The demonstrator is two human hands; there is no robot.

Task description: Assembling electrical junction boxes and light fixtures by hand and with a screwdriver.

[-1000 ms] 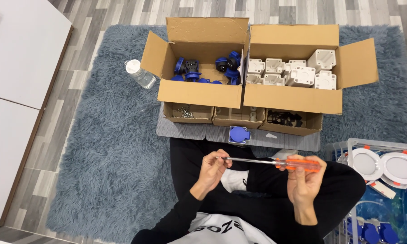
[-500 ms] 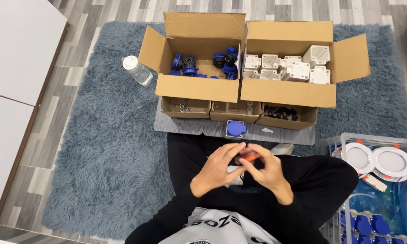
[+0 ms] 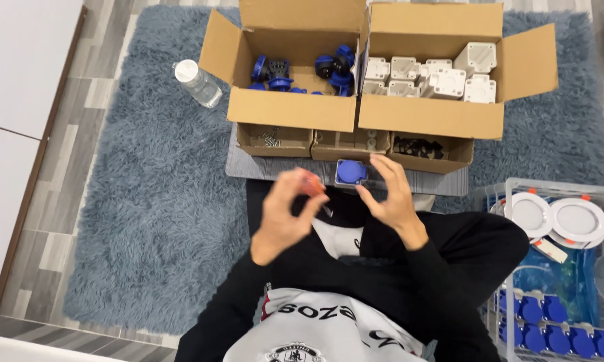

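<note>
Left hand (image 3: 285,214), centre frame, is raised and curled shut around an orange-handled screwdriver (image 3: 309,182); only the orange end pokes out at the fingertips, blurred, and I can't see the shaft. A second ago that tool lay stretched between both hands, its metal shaft at the left hand and the orange handle in the right; half a second ago both hands were bunched over it. So it has passed to the left hand alone, and the right is freed.

Right hand (image 3: 390,201) is open, fingers spread moderately wide, holding nothing, fingertips just below the round blue plastic socket cap (image 3: 350,171) lying on the grey ribbed board (image 3: 443,181). Touching or only near, I can't tell. The cap hasn't moved across the frames.

Above, upper centre: left brown cardboard box (image 3: 292,110) with blue and black plastic fittings (image 3: 272,69); beside it, touching, the right cardboard box (image 3: 429,121) with white square plastic housings (image 3: 443,80). Three small open cardboard trays (image 3: 352,144) sit in front of the boxes, with small dark parts I can't make out. Clear plastic bottle with a white cap (image 3: 198,82) lies on the shaggy blue-grey rug (image 3: 148,201), upper left. Lower right: clear plastic crate (image 3: 510,194) with round white ceiling-light discs (image 3: 560,218) and more blue caps (image 3: 557,335).
</note>
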